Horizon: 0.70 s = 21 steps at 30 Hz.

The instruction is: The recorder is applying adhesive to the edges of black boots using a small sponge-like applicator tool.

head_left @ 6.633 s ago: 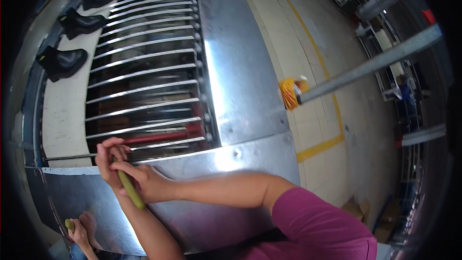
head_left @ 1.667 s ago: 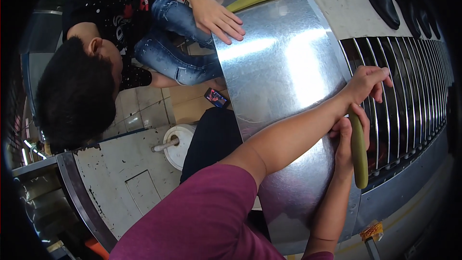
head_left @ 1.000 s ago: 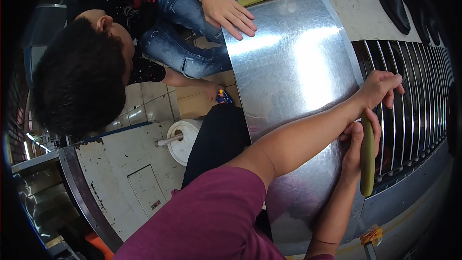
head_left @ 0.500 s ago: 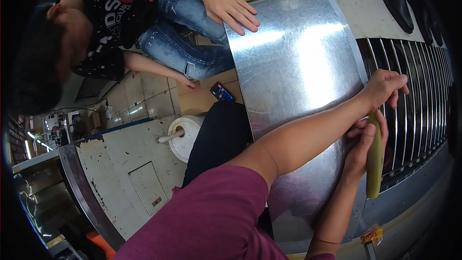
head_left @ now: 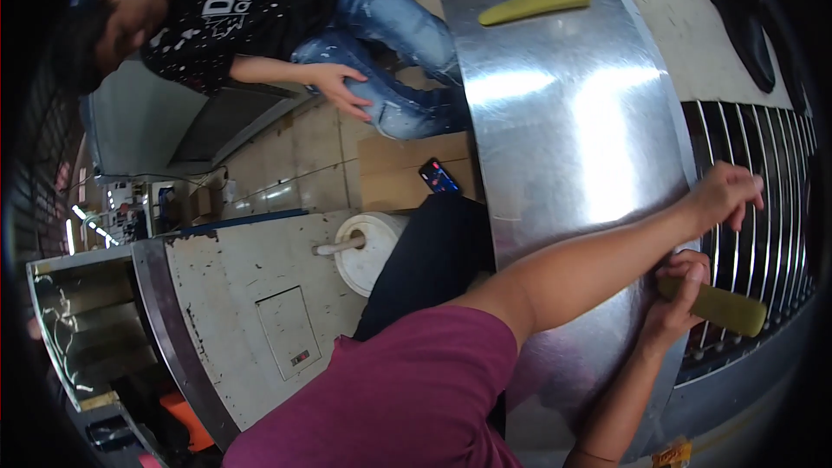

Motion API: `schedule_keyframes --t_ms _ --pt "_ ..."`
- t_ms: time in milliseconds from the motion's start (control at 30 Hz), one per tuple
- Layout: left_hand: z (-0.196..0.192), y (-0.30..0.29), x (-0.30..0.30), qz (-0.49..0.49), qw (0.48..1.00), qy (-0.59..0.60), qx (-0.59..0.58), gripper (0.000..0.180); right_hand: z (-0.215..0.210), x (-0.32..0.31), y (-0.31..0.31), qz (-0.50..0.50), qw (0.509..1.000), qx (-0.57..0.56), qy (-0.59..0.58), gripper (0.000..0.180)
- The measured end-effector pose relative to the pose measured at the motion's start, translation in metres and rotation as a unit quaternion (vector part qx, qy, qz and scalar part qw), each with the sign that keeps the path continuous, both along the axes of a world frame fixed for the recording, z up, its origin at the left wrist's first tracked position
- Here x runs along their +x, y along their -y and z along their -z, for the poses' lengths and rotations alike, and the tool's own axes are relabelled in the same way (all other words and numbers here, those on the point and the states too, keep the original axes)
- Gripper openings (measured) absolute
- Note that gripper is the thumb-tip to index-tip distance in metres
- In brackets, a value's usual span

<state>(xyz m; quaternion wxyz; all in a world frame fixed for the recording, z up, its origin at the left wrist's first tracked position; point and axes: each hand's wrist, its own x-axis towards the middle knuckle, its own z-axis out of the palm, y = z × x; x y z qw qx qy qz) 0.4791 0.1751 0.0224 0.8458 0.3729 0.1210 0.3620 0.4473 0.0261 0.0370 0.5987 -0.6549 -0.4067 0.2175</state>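
Observation:
My right hand (head_left: 676, 308) is closed around one end of a long olive-green bar (head_left: 724, 308), whose other end sticks out to the right over the metal grille. Just above it, my left hand (head_left: 726, 195) hovers over the grille with its fingers curled together; what they hold, if anything, is too small to make out. It is apart from the bar. A second, slightly curved olive-green bar (head_left: 534, 6) lies at the far end of the shiny metal table (head_left: 529, 147).
The grille of parallel metal bars (head_left: 747, 234) borders the table's right side. Black shiny pieces (head_left: 738, 26) lie beyond it. At left sit a person in jeans (head_left: 347, 78), a phone (head_left: 439, 177) on cardboard, and a white round container (head_left: 379, 247) with a stick.
The bar in my right hand has swung from lengthwise to pointing right. The other person's hand has left the table and the far bar. The whole view has shifted a little.

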Motion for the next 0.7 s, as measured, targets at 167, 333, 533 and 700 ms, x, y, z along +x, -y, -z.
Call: schedule_keyframes --t_ms 167,333,533,700 --pt "0.006 0.003 -0.005 0.017 0.997 -0.032 0.063 0.041 -0.006 -0.012 -0.013 0.089 0.989 -0.001 -0.116 0.042" --pt "0.008 -0.001 -0.002 -0.031 0.994 -0.016 0.101 0.054 0.001 -0.004 -0.013 0.103 0.987 -0.004 -0.120 0.035" --pt "0.010 -0.002 0.008 0.017 0.995 0.019 0.096 0.067 0.006 0.009 -0.009 0.091 0.985 -0.030 -0.142 0.036" --pt "-0.005 0.000 -0.007 0.114 0.990 0.014 0.086 0.056 0.005 0.013 -0.010 0.083 0.986 -0.012 -0.145 0.036"
